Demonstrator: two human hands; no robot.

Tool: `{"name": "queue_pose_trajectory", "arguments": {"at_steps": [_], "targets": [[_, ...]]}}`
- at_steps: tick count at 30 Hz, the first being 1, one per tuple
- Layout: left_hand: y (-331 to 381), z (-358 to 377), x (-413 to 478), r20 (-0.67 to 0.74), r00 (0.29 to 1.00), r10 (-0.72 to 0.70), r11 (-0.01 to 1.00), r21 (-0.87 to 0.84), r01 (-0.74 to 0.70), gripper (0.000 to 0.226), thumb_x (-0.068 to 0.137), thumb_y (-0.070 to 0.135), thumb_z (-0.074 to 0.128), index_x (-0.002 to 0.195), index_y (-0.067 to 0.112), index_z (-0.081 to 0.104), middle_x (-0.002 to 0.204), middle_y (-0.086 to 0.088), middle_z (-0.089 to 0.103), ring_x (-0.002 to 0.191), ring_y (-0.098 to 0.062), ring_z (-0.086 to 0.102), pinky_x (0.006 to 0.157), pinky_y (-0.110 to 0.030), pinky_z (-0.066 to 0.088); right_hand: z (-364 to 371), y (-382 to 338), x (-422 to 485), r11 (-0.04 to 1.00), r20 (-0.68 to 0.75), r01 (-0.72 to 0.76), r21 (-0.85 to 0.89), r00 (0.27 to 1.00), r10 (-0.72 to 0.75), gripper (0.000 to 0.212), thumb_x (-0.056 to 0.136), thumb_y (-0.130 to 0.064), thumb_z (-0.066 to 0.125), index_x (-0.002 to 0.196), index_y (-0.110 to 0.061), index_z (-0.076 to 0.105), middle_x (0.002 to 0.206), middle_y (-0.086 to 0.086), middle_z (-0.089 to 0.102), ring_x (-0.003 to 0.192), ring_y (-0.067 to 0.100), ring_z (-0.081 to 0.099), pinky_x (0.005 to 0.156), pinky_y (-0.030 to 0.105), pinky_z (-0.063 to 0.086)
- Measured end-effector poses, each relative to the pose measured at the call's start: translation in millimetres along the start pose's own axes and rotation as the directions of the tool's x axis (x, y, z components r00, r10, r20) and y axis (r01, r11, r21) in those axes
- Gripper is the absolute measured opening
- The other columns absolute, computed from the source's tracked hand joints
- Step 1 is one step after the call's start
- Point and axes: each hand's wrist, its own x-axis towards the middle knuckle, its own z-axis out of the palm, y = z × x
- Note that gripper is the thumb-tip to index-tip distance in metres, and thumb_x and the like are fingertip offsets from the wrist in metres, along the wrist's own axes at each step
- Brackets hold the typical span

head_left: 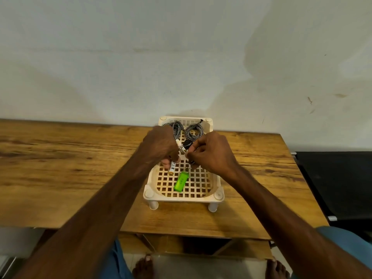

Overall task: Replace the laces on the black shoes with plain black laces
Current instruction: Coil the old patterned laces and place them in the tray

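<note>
Head view: left hand point(161, 146) grips a white tube point(172, 168); right hand point(213, 152) pinches a ring point(190, 162), green tag point(181, 183) trailing below. Held clear (presumably) to reach patterned laces point(193, 131) beyond.

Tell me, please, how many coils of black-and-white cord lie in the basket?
2. The left coil lies at the basket's far end, partly behind the left hand; the right coil lies just right of it. The right hand may hide more.

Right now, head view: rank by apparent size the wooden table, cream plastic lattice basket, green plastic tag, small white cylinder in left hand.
wooden table
cream plastic lattice basket
green plastic tag
small white cylinder
The left hand hides part of it, so last place is tentative.
</note>
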Motion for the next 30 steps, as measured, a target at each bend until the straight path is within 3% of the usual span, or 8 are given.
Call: {"name": "queue_pose_trajectory", "arguments": {"at_steps": [4,11,17,22,26,30], "targets": [[0.7,-1.1,0.8,0.019,1.0,0.022,0.999,-0.032,-0.021,0.04,0.068,0.027,0.094,0.068,0.013,0.056,0.033,0.011,0.053,0.027,0.0,0.051,0.024,-0.012,0.027,-2.5,-1.2,-2.3,1.0,-0.037,0.006,-0.005,0.999,-0.007,0.007,0.085,-0.011,0.081,0.081,-0.012,0.076,0.069,-0.002,0.075,0.056,0.008,0.072,0.061,0.035,0.065],[3.1,4.4,7.3,0.078,0.996,0.033,0.999,-0.006,-0.033,0.032,0.081,0.032,0.085,0.07,0.006,0.07,0.048,0.001,0.067,0.039,-0.008,0.064,0.048,-0.022,0.049,10.9,-4.7,-5.7,0.982,0.019,0.008,-0.189,1.0,-0.004,0.005,0.088,-0.019,0.079,0.089,-0.015,0.078,0.083,-0.001,0.076,0.066,0.009,0.07,0.067,0.034,0.064],[1.7,9.5,16.5,0.081,0.997,0.015,1.0,0.015,-0.016,0.033,0.083,0.032,0.084,0.066,0.007,0.069,0.047,0.002,0.066,0.037,-0.006,0.062,0.038,-0.016,0.043,12.9,-3.2,-4.1,0.969,0.044,0.035,-0.246,0.999,-0.025,0.009,0.088,-0.021,0.078,0.089,-0.012,0.078,0.081,0.0,0.074,0.069,0.012,0.069,0.069,0.034,0.062],[-0.2,14.0,24.0,0.068,0.998,-0.005,1.0,0.023,0.003,0.034,0.078,0.038,0.086,0.069,0.009,0.071,0.049,0.002,0.068,0.042,-0.008,0.067,0.054,-0.023,0.053,9.1,0.7,-1.8,0.967,0.104,0.065,-0.248,0.994,-0.04,0.009,0.088,-0.016,0.078,0.095,-0.009,0.078,0.09,0.004,0.076,0.078,0.014,0.07,0.077,0.034,0.062],[-0.6,14.4,26.3,0.078,0.997,-0.016,1.0,0.012,0.016,0.033,0.074,0.036,0.09,0.071,0.009,0.072,0.052,0.001,0.069,0.046,-0.012,0.069,0.063,-0.029,0.06,4.3,2.9,-1.5,0.971,0.125,0.089,-0.224,0.99,-0.062,0.006,0.086,-0.007,0.079,0.092,-0.007,0.079,0.09,0.004,0.076,0.078,0.013,0.071,0.073,0.027,0.062],[-0.3,11.1,23.0,0.041,0.999,-0.017,0.999,0.037,0.016,0.031,0.072,0.038,0.091,0.07,0.013,0.072,0.051,0.006,0.068,0.043,-0.01,0.068,0.051,-0.024,0.053,6.2,3.0,-1.4,0.967,0.125,0.104,-0.231,0.989,-0.077,0.008,0.086,-0.004,0.077,0.092,-0.009,0.078,0.092,0.003,0.075,0.077,0.011,0.069,0.063,0.016,0.054]]}}
